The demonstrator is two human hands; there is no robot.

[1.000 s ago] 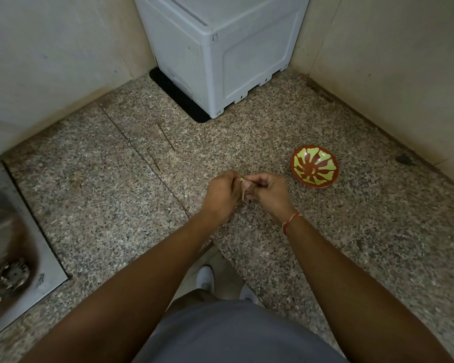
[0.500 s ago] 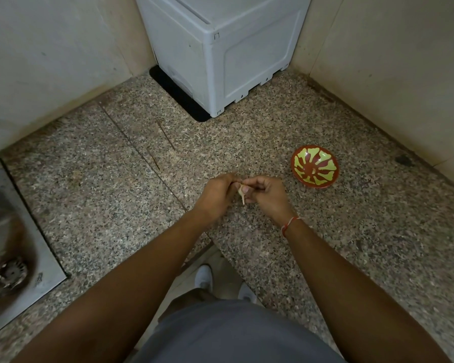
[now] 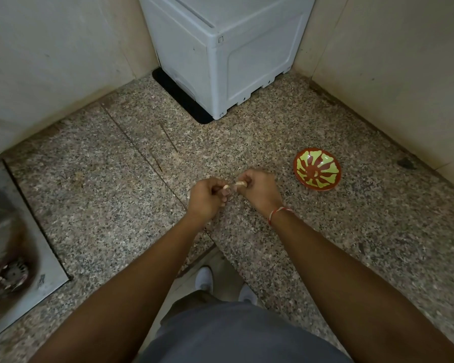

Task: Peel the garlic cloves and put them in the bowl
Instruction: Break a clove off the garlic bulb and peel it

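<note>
Garlic clove [image 3: 240, 183] pinched between two hands above a speckled stone counter [image 3: 116, 195], pale end poking out leftward from the curled fingers of the right hand [image 3: 260, 191]. Left hand [image 3: 207, 196] drawn up just beside it, fingers likewise curled, fingertips meeting the clove's exposed end at the narrow gap between both fists. Possibly a scrap of papery skin caught under the left thumb, though too small and blurred to say for certain. Red and white thread bracelet [image 3: 278, 213] looped round the right wrist, just behind the grip.

Red bowl [image 3: 317, 169] with a yellow-green sunburst pattern standing on the counter to the right of the grip and slightly beyond it, near the right hand but apart from it. One small pale piece, seemingly a peeled clove, lying near the bowl's centre.

Grey plastic appliance [image 3: 220, 48] set in the tiled corner well beyond the hands, on a black mat [image 3: 178, 98]. Steel sink [image 3: 16, 258] with a stained drain far off to the left of the grip, sunk into the counter. Grey shirt front and two white shoes [image 3: 204, 280] below the forearms, on the floor past the counter's near edge.
</note>
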